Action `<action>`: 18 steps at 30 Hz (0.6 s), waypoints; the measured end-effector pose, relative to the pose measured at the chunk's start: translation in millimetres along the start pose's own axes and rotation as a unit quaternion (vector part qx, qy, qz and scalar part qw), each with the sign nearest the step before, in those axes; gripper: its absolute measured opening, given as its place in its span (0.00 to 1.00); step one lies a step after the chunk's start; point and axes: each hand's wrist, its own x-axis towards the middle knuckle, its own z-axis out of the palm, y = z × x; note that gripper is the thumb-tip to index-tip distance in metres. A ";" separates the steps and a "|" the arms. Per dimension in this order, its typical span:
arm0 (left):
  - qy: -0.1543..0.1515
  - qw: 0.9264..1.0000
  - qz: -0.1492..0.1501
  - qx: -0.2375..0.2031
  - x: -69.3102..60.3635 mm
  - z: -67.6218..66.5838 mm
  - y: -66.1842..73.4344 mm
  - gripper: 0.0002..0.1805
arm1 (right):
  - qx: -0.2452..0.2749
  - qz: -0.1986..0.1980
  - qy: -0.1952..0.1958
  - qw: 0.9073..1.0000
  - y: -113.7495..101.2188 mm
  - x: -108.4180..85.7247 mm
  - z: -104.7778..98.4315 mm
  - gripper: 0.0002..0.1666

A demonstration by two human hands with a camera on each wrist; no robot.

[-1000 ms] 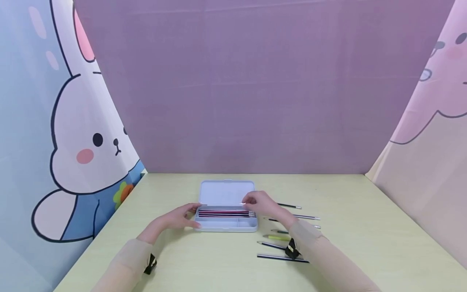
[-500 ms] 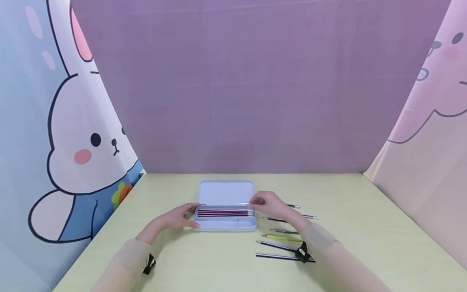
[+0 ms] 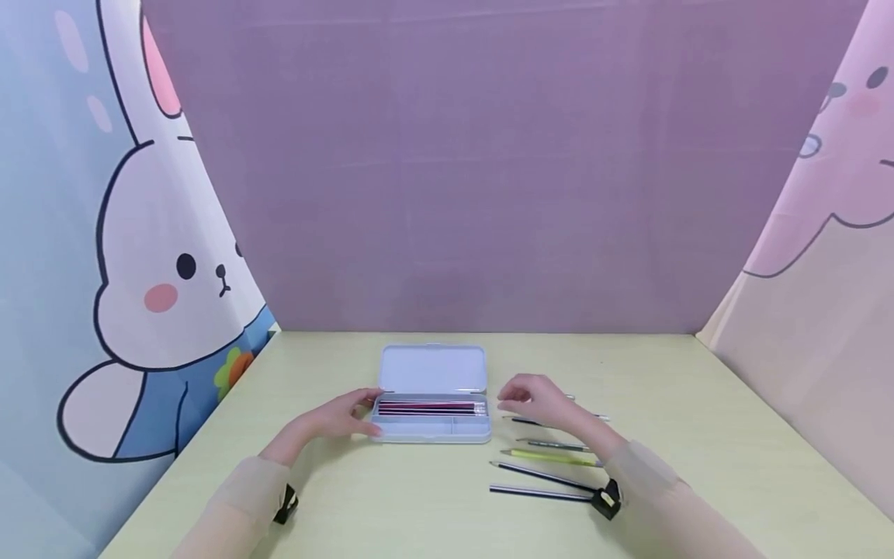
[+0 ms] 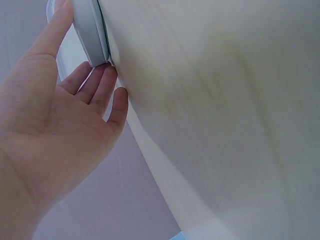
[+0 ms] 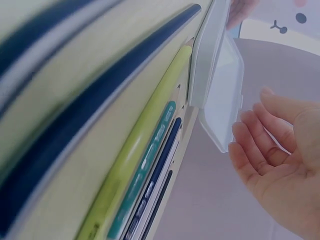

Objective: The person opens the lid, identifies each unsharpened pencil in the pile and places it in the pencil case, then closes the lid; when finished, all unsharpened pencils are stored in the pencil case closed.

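A pale blue pencil case [image 3: 431, 439] lies on the table with its lid [image 3: 433, 369] raised at the back. Several striped pencils [image 3: 426, 408] lie in its rear compartment; the front compartments look bare. My left hand [image 3: 342, 415] holds the case's left end, thumb at the front corner and fingers towards the back. In the left wrist view the fingertips touch the case's end wall [image 4: 90, 37]. My right hand [image 3: 538, 398] hovers just right of the case, fingers loosely curled with nothing between them. In the right wrist view those fingers [image 5: 250, 140] are apart from the case.
Right of the case, loose pencils lie roughly in parallel: a yellow-green one [image 3: 552, 457], a dark green one [image 3: 555, 445], a dark blue one [image 3: 541, 471] and a striped one [image 3: 538, 492]. Others lie partly under my right hand and wrist. A purple cloth [image 3: 447, 171] hangs behind the table.
My right hand has moved right, from over the right end of the case to beside it. My left hand has stayed on the case.
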 end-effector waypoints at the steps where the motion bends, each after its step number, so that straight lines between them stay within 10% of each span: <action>1: 0.000 1.000 0.001 0.000 0.0 0.1 0.1 0.44 | 0.000 0.000 0.000 1.000 -0.1 -2.6 -1.5 0.10; 18: 0.006 1.000 -0.012 0.001 -1.4 0.7 1.5 0.45 | -0.017 0.018 0.005 1.000 4.4 -46.0 -26.3 0.09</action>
